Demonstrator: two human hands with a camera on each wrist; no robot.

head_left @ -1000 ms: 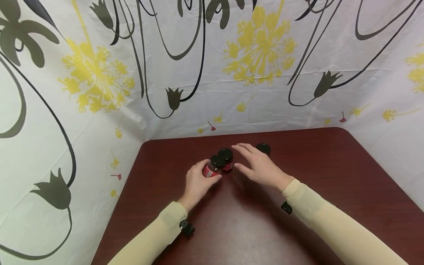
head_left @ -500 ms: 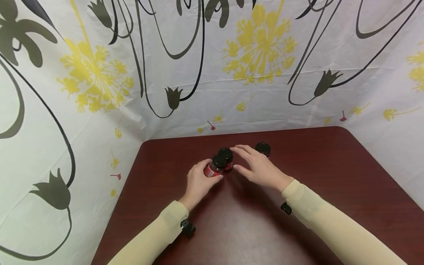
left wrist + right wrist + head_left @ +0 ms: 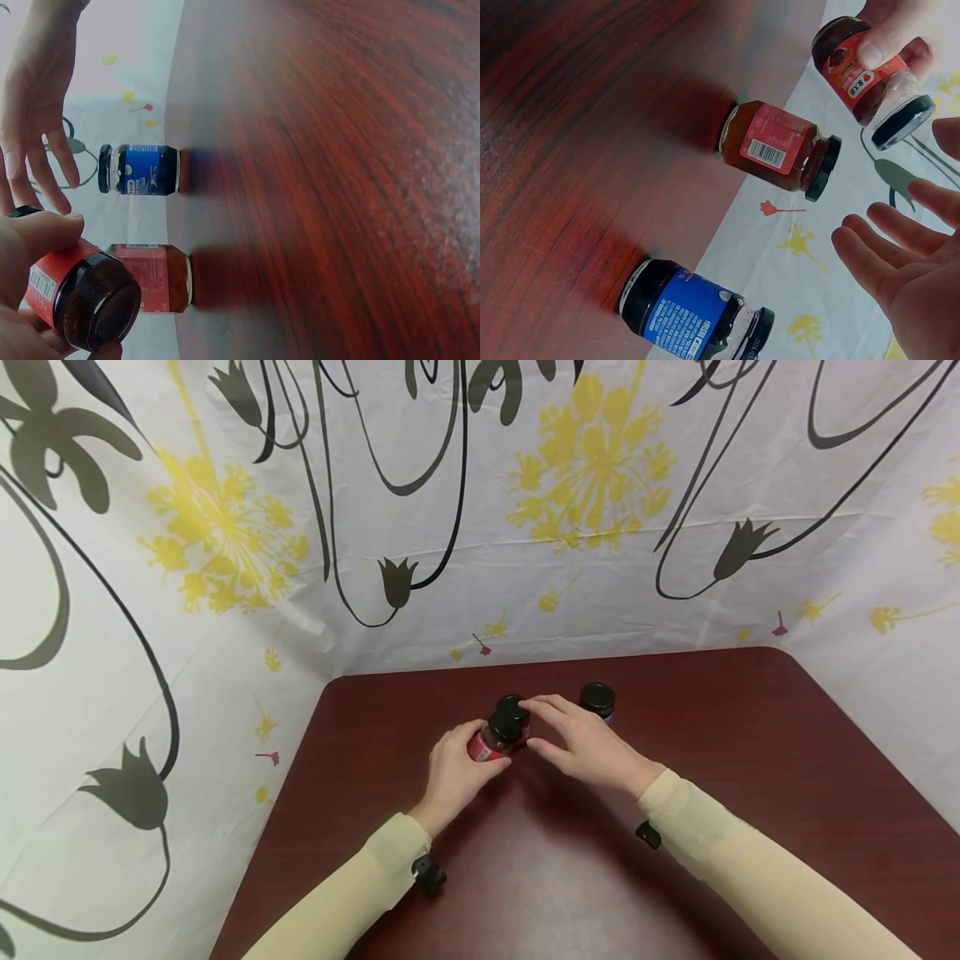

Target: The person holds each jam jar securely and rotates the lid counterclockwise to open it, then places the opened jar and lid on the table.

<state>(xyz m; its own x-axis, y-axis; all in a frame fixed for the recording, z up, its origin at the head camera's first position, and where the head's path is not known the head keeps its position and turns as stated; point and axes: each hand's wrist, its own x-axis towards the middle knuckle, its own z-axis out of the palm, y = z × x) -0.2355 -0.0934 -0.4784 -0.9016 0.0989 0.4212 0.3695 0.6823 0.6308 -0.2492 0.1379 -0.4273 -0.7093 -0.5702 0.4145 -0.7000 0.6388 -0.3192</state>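
Observation:
My left hand (image 3: 457,777) grips a glass jar (image 3: 486,750) with a red label and a black lid. The wrist views show this jar tilted and raised off the table. Just behind it stands a second red-labelled jar (image 3: 776,146) with brownish contents, partly covered by the held jar in the head view. My right hand (image 3: 588,743) hovers to the right of these jars, fingers spread and holding nothing. Beyond the right hand, a jar with a blue label (image 3: 686,311) and dark contents stands upright; in the head view mainly its black lid (image 3: 597,695) shows.
All this is on a dark red-brown wooden table (image 3: 555,877). A white cloth (image 3: 465,543) with grey, yellow and red flower prints hangs behind the table and along its sides. A small black device (image 3: 429,874) sits on the left wrist, another (image 3: 648,833) on the right.
My left hand and its jar have shifted slightly right, covering more of the standing red-labelled jar. My right fingers have come slightly left and lower, closer to the held jar's lid.

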